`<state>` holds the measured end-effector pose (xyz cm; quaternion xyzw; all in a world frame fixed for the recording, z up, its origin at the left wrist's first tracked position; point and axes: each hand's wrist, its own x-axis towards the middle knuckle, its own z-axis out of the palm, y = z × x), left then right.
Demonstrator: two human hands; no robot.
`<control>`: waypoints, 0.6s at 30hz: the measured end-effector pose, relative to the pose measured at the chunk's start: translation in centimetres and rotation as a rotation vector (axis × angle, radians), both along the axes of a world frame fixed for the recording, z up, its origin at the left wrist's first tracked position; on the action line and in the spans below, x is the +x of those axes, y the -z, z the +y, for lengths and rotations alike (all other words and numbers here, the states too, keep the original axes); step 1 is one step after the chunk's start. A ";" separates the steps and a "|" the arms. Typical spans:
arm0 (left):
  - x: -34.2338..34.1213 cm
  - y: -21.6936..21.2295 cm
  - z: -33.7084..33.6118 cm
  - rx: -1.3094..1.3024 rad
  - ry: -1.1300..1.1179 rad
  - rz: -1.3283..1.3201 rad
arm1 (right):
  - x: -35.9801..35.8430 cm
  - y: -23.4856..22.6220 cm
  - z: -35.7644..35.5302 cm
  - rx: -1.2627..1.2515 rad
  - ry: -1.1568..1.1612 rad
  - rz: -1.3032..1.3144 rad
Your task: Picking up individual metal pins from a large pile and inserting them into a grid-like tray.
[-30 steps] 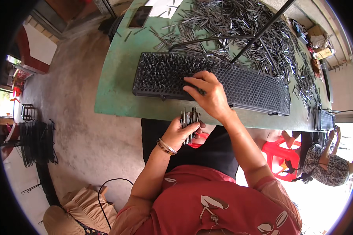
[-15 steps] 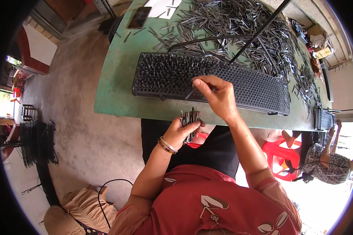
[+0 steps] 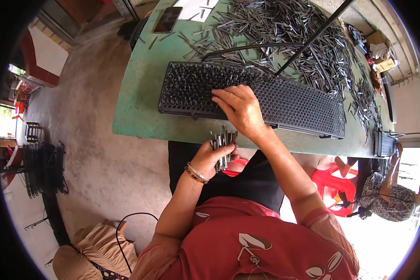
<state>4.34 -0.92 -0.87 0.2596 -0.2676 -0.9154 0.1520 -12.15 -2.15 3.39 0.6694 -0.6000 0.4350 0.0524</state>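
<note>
A bundle of thin dark metal strips (image 3: 225, 135) stands up out of my left hand (image 3: 213, 156), which is closed around it just off the table's front edge. My right hand (image 3: 241, 108) reaches over the long black perforated tray (image 3: 303, 105), its fingers pinched down at the holes. Whatever those fingertips hold is hidden by the hand. Many upright strips (image 3: 191, 86) fill the tray's left part. Toward the right its round holes show bare.
A large heap of loose strips (image 3: 284, 28) covers the far side of the green table (image 3: 137, 100). A black rod (image 3: 312, 37) slants above the tray. A phone (image 3: 168, 20) lies far left. At right, another person (image 3: 389, 196) is beside a red stool (image 3: 329, 186).
My right hand has moved left and down onto the tray. The strip that showed in its fingers before is out of sight. My left hand has hardly moved.
</note>
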 end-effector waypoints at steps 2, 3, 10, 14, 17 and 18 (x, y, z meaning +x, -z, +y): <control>0.0 -0.3 -0.1 0.003 -0.011 0.000 | 0.2 0.0 0.0 0.026 -0.037 0.107; 0.1 -0.5 -0.1 0.005 -0.020 0.000 | 0.2 -0.1 0.0 0.027 -0.036 0.106; 0.1 -1.2 -0.1 -0.021 -0.069 0.029 | 0.1 -1.2 0.1 0.074 -0.040 0.199; 0.0 -1.4 -0.1 -0.016 -0.096 -0.002 | -0.3 -1.4 0.4 0.104 -0.032 0.226; -0.1 -1.3 -0.1 -0.025 -0.104 -0.005 | -0.4 -0.8 0.4 0.105 -0.004 0.183; -0.1 -1.2 -0.1 -0.027 -0.100 -0.012 | -0.4 -0.9 0.4 0.104 -0.004 0.183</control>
